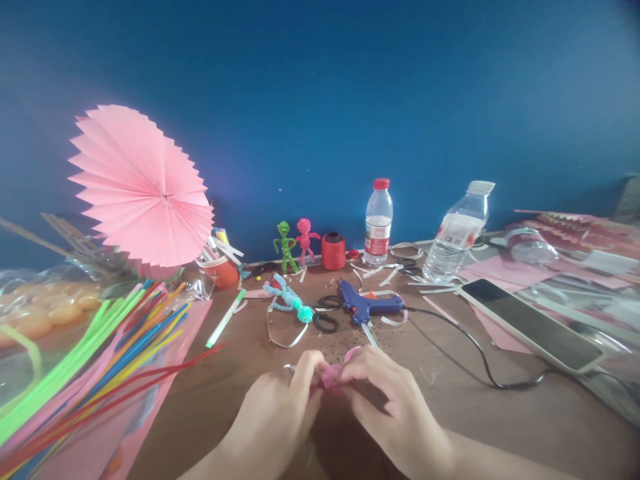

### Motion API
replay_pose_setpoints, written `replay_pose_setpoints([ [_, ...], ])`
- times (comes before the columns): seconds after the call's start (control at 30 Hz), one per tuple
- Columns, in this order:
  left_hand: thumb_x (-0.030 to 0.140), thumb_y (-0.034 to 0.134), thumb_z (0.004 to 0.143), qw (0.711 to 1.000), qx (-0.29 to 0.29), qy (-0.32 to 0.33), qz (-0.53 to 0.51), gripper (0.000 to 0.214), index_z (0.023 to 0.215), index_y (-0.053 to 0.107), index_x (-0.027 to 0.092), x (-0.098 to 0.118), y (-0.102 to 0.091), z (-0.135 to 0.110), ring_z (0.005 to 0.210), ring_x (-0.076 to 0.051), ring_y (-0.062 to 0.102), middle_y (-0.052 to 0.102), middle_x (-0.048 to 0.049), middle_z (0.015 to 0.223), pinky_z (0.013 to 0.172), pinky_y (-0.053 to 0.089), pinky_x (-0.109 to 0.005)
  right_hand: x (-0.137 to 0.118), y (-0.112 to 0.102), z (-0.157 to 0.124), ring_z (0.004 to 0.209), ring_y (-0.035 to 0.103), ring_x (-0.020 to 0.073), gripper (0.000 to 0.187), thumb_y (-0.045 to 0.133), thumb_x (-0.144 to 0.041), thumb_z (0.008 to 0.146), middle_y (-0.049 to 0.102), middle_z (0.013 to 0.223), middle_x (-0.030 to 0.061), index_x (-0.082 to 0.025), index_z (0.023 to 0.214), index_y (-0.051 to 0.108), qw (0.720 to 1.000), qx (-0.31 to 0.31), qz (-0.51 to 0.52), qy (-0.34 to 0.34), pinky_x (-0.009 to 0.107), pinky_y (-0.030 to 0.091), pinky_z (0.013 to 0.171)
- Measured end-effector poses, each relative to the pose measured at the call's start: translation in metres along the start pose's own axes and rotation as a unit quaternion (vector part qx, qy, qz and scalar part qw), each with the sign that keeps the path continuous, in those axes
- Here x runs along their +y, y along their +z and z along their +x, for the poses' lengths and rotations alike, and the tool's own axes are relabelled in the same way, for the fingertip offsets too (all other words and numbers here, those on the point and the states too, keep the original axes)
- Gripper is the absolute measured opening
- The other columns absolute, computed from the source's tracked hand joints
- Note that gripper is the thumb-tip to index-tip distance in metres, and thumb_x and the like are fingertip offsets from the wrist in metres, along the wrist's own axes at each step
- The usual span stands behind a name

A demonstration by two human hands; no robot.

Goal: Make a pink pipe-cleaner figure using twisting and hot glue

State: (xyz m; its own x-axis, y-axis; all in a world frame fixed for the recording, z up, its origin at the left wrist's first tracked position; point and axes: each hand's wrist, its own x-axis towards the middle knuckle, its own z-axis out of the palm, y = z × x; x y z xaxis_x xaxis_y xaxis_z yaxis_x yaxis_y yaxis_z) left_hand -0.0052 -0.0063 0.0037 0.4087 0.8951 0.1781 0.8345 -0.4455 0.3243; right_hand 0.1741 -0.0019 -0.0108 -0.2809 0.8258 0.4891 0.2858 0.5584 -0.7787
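Low in the middle of the head view, my left hand [273, 410] and my right hand [397, 400] meet, both closed in a pinch. Between their fingertips is a pink pipe-cleaner piece [331, 375], bent and partly hidden by the fingers. Just beyond lie a blue glue gun [367, 305], black-handled scissors [326, 323] and a turquoise pipe-cleaner figure [293, 301] on its side. A green figure [285, 248] and a pink figure [305, 241] of the same make stand upright by the wall.
Loose coloured pipe cleaners [107, 373] cover the left side, below a large pink paper fan [145, 190]. Along the back are a red container [333, 252] and two water bottles [379, 227]. A phone [533, 323] and the glue gun's black cable [475, 343] lie right.
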Motion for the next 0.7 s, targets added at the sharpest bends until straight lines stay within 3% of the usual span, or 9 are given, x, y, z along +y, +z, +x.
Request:
replay_pose_setpoints([
  [0.1,0.017,0.044,0.084,0.999,0.039,0.014,0.026,0.010,0.087,0.053,0.021,-0.003,0.005,0.000,0.045,-0.013,0.061,0.063,0.0021,0.056,0.041,0.041,-0.016,-0.006,-0.001,0.000,0.067,0.056,0.0158,0.018,0.049,-0.004,0.076,0.065,0.071,0.0027,-0.019,0.076,0.060,0.997,0.017,-0.041,-0.066,0.028,0.045,0.065],
  [0.23,0.016,0.048,0.082,0.986,0.080,0.067,0.132,0.011,0.080,0.058,0.020,-0.003,0.005,0.000,0.038,-0.011,0.053,0.058,0.0001,0.052,0.036,0.034,-0.017,-0.009,-0.001,-0.003,0.064,0.056,0.0151,0.021,0.047,-0.002,0.074,0.064,0.068,0.0031,-0.020,0.076,0.058,0.990,-0.010,-0.079,-0.112,0.028,0.046,0.067],
  [0.37,0.010,0.047,0.080,0.952,0.116,0.136,0.250,0.023,0.099,0.058,0.016,0.002,-0.002,-0.004,0.042,-0.017,0.055,0.059,-0.0020,0.053,0.041,0.040,-0.024,-0.006,0.000,-0.009,0.064,0.056,0.0162,0.022,0.043,-0.002,0.070,0.064,0.069,0.0048,-0.020,0.073,0.055,0.987,-0.058,-0.080,-0.124,0.027,0.047,0.065],
  [0.43,0.009,0.047,0.080,0.948,0.129,0.154,0.245,0.025,0.103,0.056,0.015,0.003,-0.004,-0.005,0.046,-0.018,0.057,0.059,-0.0026,0.055,0.044,0.042,-0.026,-0.005,0.001,-0.011,0.062,0.056,0.0158,0.020,0.043,-0.003,0.069,0.062,0.069,0.0045,-0.020,0.072,0.053,0.993,-0.066,-0.064,-0.074,0.026,0.047,0.061],
  [0.53,0.012,0.049,0.082,0.963,0.146,0.131,0.185,0.019,0.098,0.058,0.018,-0.001,-0.003,-0.006,0.048,-0.017,0.057,0.059,-0.0016,0.056,0.048,0.043,-0.026,-0.005,0.003,-0.010,0.053,0.052,0.0127,0.014,0.045,-0.007,0.071,0.055,0.063,0.0002,-0.020,0.072,0.049,0.995,-0.068,-0.012,0.065,0.021,0.043,0.049],
  [0.7,0.019,0.053,0.083,0.981,0.152,0.054,0.105,0.010,0.090,0.060,0.021,-0.008,0.006,-0.008,0.056,-0.017,0.060,0.063,-0.0021,0.062,0.055,0.044,-0.026,-0.006,0.009,-0.005,0.047,0.047,0.0079,0.006,0.052,-0.017,0.079,0.053,0.064,-0.0035,-0.021,0.081,0.048,0.967,-0.057,0.127,0.214,0.018,0.038,0.044],
])
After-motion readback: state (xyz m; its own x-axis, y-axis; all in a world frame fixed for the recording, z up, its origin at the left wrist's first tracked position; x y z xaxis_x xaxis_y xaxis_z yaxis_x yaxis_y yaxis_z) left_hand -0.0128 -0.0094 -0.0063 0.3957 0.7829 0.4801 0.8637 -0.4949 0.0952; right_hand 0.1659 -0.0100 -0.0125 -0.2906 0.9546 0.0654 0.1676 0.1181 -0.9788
